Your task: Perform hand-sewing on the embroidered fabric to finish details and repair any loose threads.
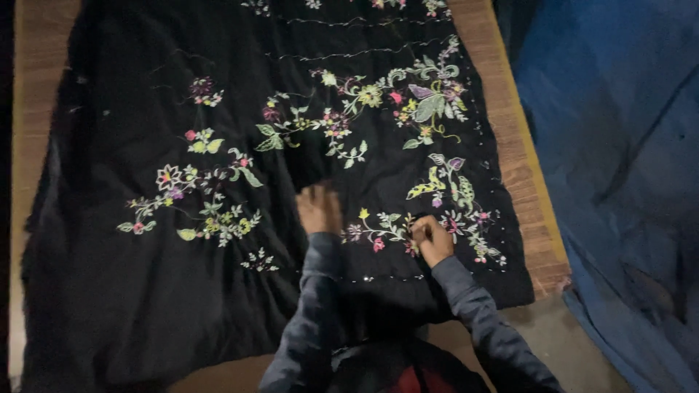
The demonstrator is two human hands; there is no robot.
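Although no package, label or sign can be made out anywhere, a large black cloth (145, 291) with coloured flower embroidery (429, 102) is seen spread flat over a wooden worktop (520, 182), which is covered by it almost completely. On the right side, a blue sheet (619, 145) is hung or laid beside the worktop. The left hand (318, 209) is laid flat on the cloth near its middle, palm down, with the fingers stretched forward; it is blurred, so it cannot be told how far the fingers are spread. The right hand (431, 240) is placed just beside a small embroidered flower spray near the lower edge of the cloth, and its fingers are curled together, as if something small is pinched, but what is pinched cannot be told. Both arms are covered by grey-blue sleeves (480, 320) and are reached forward from the bottom of the view. The top of the cloth is cut off by the upper edge, and its left part is lost in the dark. A small red patch of clothing (415, 382) is seen at the bottom edge, partly cut off.
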